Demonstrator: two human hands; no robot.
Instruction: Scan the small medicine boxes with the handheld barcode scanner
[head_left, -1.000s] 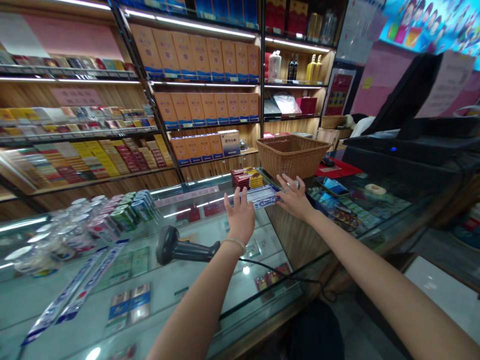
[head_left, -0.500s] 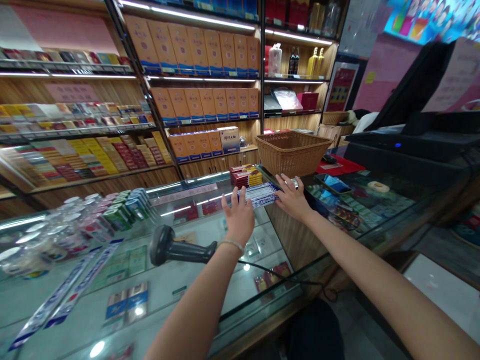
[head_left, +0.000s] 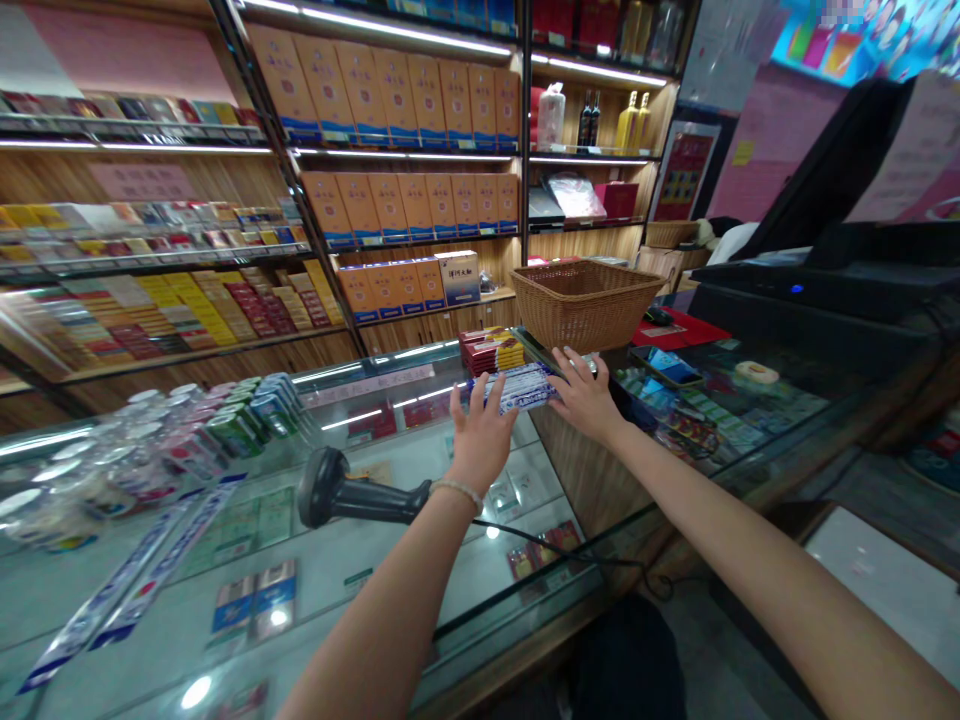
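A flat stack of blue-and-white sticks or packets [head_left: 528, 387] lies on the glass counter between my hands. My left hand [head_left: 481, 435], with a beaded bracelet at the wrist, rests at the near left end of the stack, its fingers spread. At the opposite end, my right hand [head_left: 589, 402] touches the stack with its thumb side, fingers stretched apart over the counter. Just behind the stack sits a pile of red and yellow packets [head_left: 491, 352]. Below my left wrist lies a dark handheld barcode scanner [head_left: 360, 492] with its cable running right.
A wicker basket [head_left: 585, 305] stands beyond my right hand. Cups and cans [head_left: 225, 430] line the counter's left, near two long blue-and-white strips [head_left: 142, 575]. A dark register [head_left: 832, 280] is on the right. Stocked shelves [head_left: 405, 210] fill the back.
My left hand has shifted slightly right along the stack's end. More of the stack's left end shows past its fingers. My right hand has barely moved.
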